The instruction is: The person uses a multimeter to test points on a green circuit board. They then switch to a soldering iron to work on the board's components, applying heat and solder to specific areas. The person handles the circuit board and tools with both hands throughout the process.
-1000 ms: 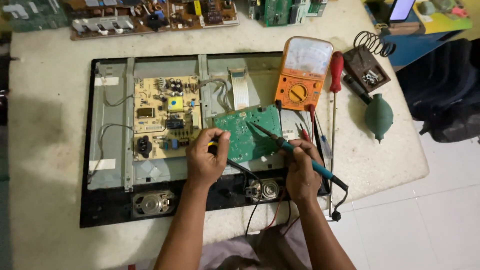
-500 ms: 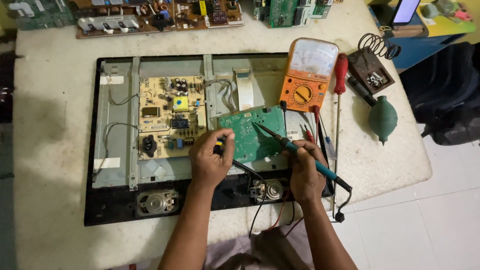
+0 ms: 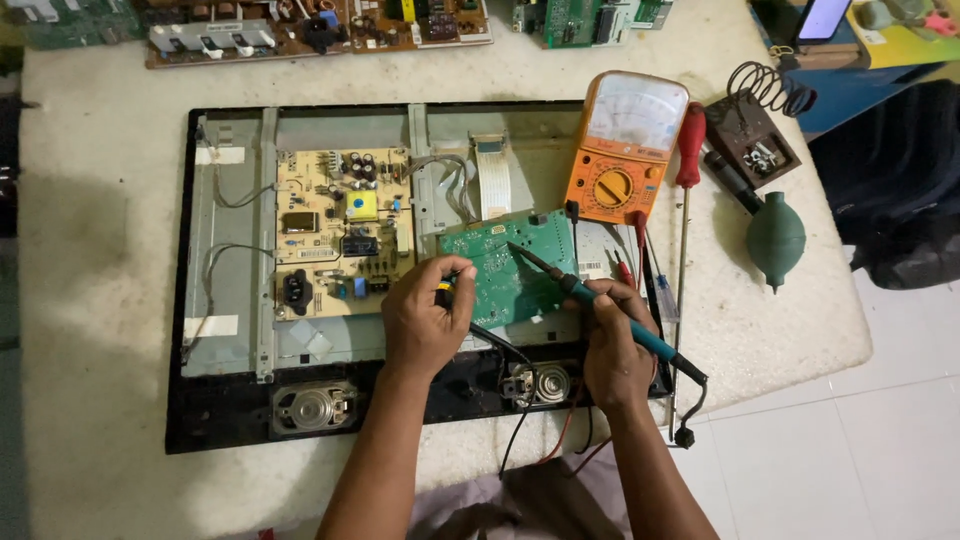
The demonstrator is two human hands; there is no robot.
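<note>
An opened flat-panel television (image 3: pixel 230 400) lies back-up across the tabletop (image 3: pixel 90 250), rear cover already off, boards exposed. The right hand (image 3: pixel 615 350) is closed pen-style round a blue-handled soldering iron (image 3: pixel 600 305), tip down on the green circuit board (image 3: pixel 510 265) near the set's middle. The left hand (image 3: pixel 425 320), curled, pinches a small dark-and-yellow tool against the board's left edge. Work on the board looks unfinished.

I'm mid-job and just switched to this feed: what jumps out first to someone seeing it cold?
The opened flat-screen panel with its black frame fills the white table, and at its centre both hands work on the small green circuit board. The right hand holds a blue-handled soldering iron with its tip on that board, while the left hand pinches a small dark tool at the board's left edge. The orange analogue multimeter lies just beyond.
</note>
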